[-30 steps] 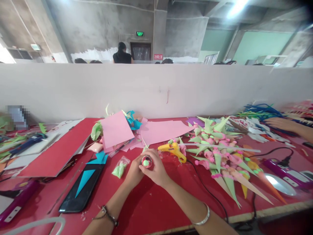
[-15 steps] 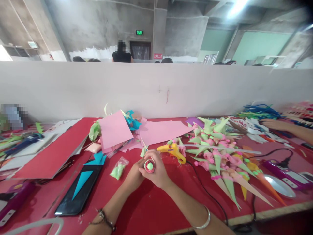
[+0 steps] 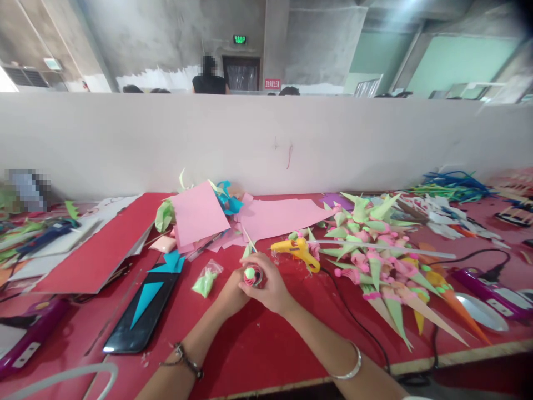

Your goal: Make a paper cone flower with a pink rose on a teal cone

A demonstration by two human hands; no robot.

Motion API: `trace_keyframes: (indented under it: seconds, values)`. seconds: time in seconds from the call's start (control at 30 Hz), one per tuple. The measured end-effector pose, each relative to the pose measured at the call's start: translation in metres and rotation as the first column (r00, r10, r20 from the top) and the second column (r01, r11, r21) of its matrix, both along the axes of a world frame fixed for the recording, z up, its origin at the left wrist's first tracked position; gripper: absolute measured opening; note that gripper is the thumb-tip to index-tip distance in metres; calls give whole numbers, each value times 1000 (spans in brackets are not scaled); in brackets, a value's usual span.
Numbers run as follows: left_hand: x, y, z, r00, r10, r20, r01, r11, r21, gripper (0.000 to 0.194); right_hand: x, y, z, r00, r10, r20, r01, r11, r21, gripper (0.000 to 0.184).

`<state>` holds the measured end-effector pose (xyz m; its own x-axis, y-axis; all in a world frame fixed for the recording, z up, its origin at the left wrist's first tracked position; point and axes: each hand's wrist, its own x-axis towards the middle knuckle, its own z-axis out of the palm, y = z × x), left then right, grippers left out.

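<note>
Both my hands meet at the middle of the red table [image 3: 250, 350]. My left hand [image 3: 230, 297] and my right hand [image 3: 270, 286] are closed around a small rolled pink paper piece with a light green ball at its centre [image 3: 251, 274]. A thin pale strip sticks up from it. Just right of my right hand lies a yellow glue gun [image 3: 296, 251] with its black cord running toward the table's front edge. A small clear bag of green bits [image 3: 205, 282] lies left of my left hand.
A heap of green, pink and orange paper cones [image 3: 375, 261] fills the right side. Pink paper sheets [image 3: 200, 214] and a red board [image 3: 104, 244] lie behind and left. A black phone with blue paper scraps [image 3: 141, 308] lies at the left. A white partition [image 3: 266, 139] runs behind the table.
My hands have turned the pink roll slightly while keeping hold of it. The view has tipped down a little. A co-worker's arm at the far right is gone from view.
</note>
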<state>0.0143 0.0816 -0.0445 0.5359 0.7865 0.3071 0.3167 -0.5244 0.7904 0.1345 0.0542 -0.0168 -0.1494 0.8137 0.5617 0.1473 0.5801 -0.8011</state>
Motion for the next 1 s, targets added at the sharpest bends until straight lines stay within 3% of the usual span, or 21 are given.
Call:
trace_keyframes:
  seconds: [0.13,0.33,0.5,0.7,0.87,1.0]
  values:
    - [0,0,-4,1000,1,-25,-1,999,-33,10,-3,0,-1,1000,-7,9,7,1000,1,13]
    - [-1,0,-2,998,31,-62,-34,999,-40,9,-3,1,-2,999,17,-36,-19,998,-62,25]
    - [-3,2,-1,992,63,-106,-67,997,-33,9,0,3,-3,999,47,-10,-47,999,-23,12]
    - [-2,1,3,993,24,-116,-25,1000,-9,11,2,4,-2,998,62,-21,-62,998,-31,23]
    - [-3,1,-2,989,44,-139,-43,999,8,12,4,5,-1,998,53,-41,-53,998,-20,8]
    - [-5,0,1,993,7,-121,-5,1000,22,17,4,6,-2,997,57,-57,-57,998,-7,14]
